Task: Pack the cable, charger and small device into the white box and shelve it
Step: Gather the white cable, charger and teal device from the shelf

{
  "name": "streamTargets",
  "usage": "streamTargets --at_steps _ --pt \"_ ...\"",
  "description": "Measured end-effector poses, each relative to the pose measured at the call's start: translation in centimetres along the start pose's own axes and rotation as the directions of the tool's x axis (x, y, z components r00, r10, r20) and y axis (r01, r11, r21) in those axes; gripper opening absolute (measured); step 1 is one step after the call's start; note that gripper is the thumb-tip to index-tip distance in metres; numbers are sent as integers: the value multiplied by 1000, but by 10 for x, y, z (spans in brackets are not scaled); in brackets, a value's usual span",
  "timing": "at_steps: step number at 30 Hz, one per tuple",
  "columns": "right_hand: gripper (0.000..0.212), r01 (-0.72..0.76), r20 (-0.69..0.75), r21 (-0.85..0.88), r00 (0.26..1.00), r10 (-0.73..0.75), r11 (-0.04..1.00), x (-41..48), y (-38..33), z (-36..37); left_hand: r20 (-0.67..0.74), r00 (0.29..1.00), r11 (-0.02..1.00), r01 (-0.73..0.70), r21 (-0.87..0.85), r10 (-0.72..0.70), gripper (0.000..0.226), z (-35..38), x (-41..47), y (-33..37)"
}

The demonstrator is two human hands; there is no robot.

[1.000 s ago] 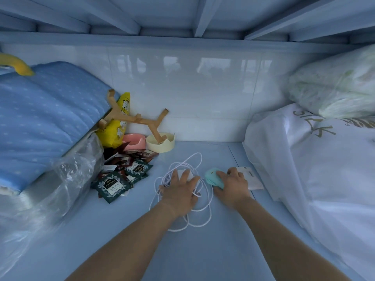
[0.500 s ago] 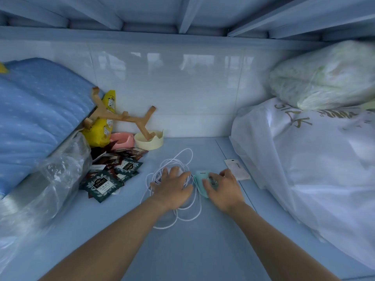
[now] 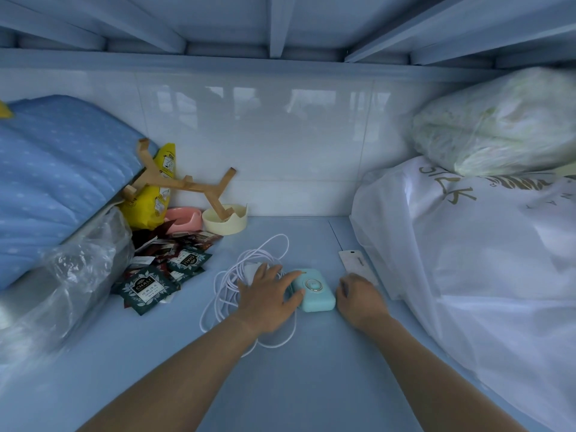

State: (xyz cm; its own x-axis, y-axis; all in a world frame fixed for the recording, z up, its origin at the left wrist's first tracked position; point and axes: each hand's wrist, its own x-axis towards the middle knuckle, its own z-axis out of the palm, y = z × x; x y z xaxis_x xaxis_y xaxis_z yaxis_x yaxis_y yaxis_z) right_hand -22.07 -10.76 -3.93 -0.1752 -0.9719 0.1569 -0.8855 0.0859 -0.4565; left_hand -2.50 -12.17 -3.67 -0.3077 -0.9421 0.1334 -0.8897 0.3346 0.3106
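A loose coil of white cable (image 3: 249, 260) lies on the blue shelf floor (image 3: 296, 369). My left hand (image 3: 268, 299) rests flat on it, fingers spread, covering most of a white charger (image 3: 251, 269). Its fingertips touch a small teal device (image 3: 314, 289) lying just to the right. My right hand (image 3: 358, 294) is beside the device's right edge, fingers curled down, holding nothing I can see. A flat white box (image 3: 355, 260) lies behind that hand against a white bag.
A big white fabric bag (image 3: 467, 260) with a bundle on top fills the right side. On the left are blue bedding (image 3: 56, 182), clear plastic (image 3: 71, 275), several tea sachets (image 3: 146, 285), a wooden rack (image 3: 184, 182), a yellow pouch and two small bowls.
My right hand has come off the teal device and now sits to its right. My left hand has slid right, its fingers reaching the device. The camera has moved in closer.
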Motion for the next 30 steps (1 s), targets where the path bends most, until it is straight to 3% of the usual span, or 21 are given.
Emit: streamTargets --at_steps 5,10,16,21,27,30 --pt "35 26 -132 42 991 -20 999 -5 4 -5 -11 1000 1000 -5 -2 5 50 2 -1 0" --pt "34 -50 -50 4 997 51 999 -2 9 -8 -17 1000 1000 -22 16 23 50 1 -3 -1" --pt "36 36 -107 -35 993 -39 999 -3 0 -9 -20 997 993 -66 98 68 56 -3 -13 -7" --pt "18 187 -378 76 914 -146 979 -8 -23 -25 -19 998 993 -61 99 63 64 -11 -22 -14" --pt "14 330 -185 -35 926 -330 943 -24 -56 -6 0 1000 987 -10 163 10 77 -16 -29 -20" --pt "15 364 -186 23 917 -354 931 -26 -53 0 5 1000 978 18 209 -20 80 -16 -31 -23"
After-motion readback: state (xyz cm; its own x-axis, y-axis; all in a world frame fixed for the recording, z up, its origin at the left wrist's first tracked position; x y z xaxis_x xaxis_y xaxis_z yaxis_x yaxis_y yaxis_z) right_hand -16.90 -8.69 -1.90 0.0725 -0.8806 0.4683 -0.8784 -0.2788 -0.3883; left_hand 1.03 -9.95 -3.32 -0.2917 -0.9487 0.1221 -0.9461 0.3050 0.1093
